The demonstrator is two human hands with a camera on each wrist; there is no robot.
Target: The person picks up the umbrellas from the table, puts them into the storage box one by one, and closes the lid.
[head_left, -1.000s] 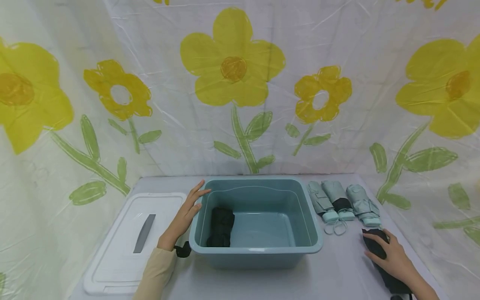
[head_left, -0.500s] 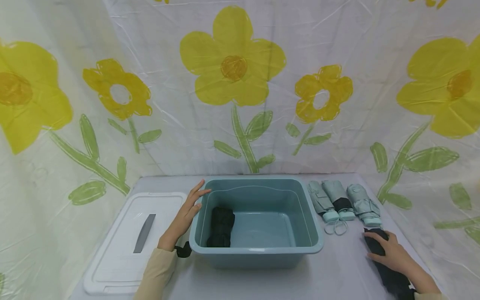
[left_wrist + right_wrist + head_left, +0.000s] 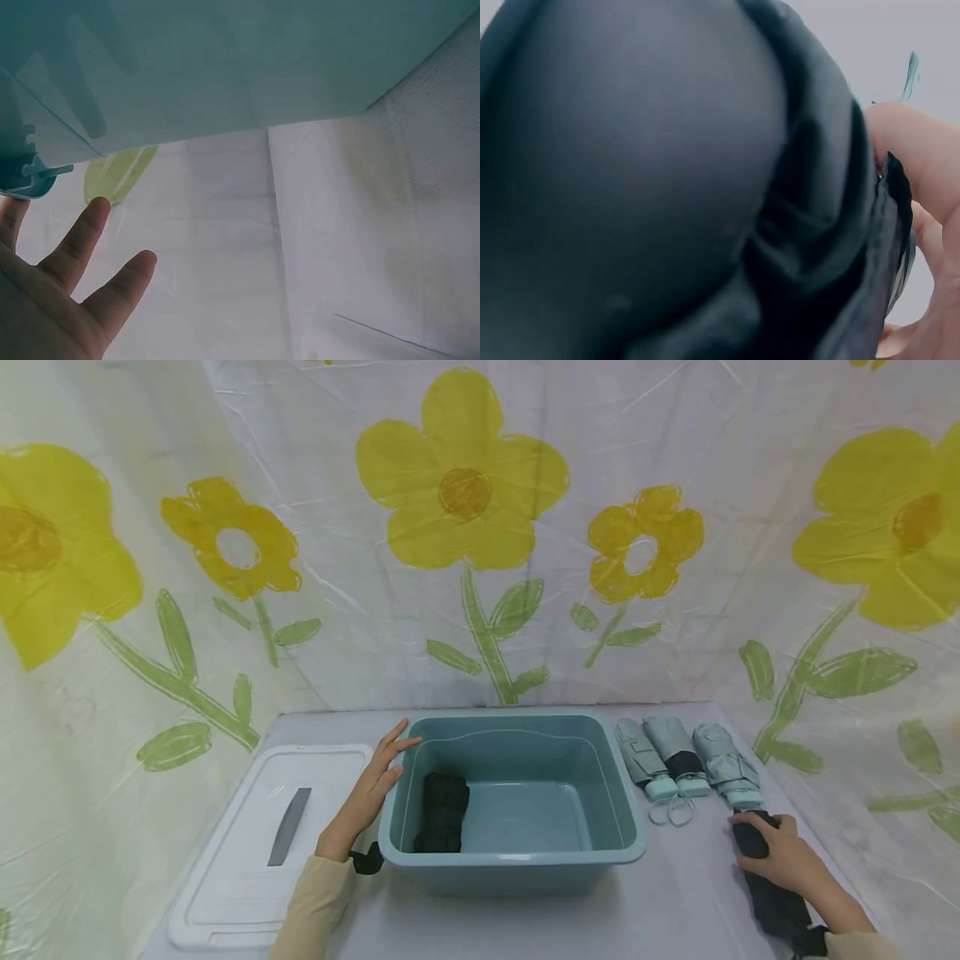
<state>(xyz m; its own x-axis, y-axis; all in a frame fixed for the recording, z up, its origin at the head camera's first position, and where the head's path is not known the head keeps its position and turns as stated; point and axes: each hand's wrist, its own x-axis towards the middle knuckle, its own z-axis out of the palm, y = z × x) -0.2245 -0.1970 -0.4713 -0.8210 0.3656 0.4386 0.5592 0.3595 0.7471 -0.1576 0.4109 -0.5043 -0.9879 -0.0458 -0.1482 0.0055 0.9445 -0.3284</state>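
Head view, black umbrella (image 3: 776,906): gripped by the right hand (image 3: 791,858), right of the tub (image 3: 517,861).
Left hand (image 3: 371,789): fingers extended at the tub's rim, nothing grasped.
Umbrella's feel: presumably light, slick fabric over a stiff core.
Best hold: taken around its middle.

Smooth plastic tub (image 3: 517,881), creased cloth bundle (image 3: 772,897)

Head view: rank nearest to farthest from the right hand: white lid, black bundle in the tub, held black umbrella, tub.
From the right hand:
1. Black umbrella: in its grip.
2. Tub: centre.
3. Black bundle: inside, left end.
4. White lid: far left.
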